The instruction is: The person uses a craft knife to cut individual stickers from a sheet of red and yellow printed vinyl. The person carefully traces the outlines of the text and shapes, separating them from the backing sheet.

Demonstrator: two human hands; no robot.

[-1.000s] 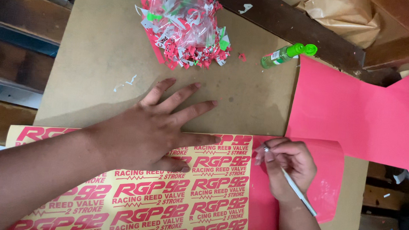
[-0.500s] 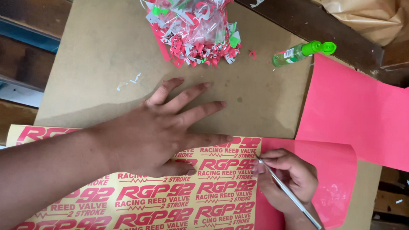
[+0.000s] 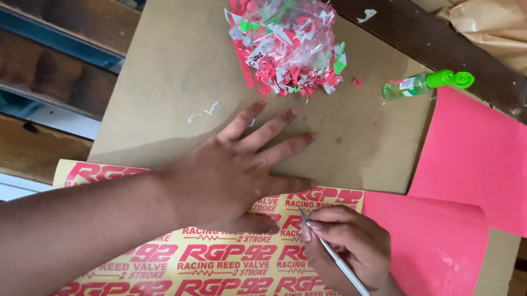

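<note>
On the tabletop [image 3: 170, 89], the left hand [image 3: 238, 171] lies flat and released, pinning the sticker sheet [image 3: 209, 265]. The right hand [image 3: 348, 245] grips a thin knife [image 3: 341, 266]. A slip could nick the nearby fingers.

A yellow sticker sheet [image 3: 209, 265] printed with rows of red lettering lies flat on the brown board, its right edge overlapping pink film, while a slim silver knife [image 3: 344, 267] slants across it, tip on the lettering.
</note>
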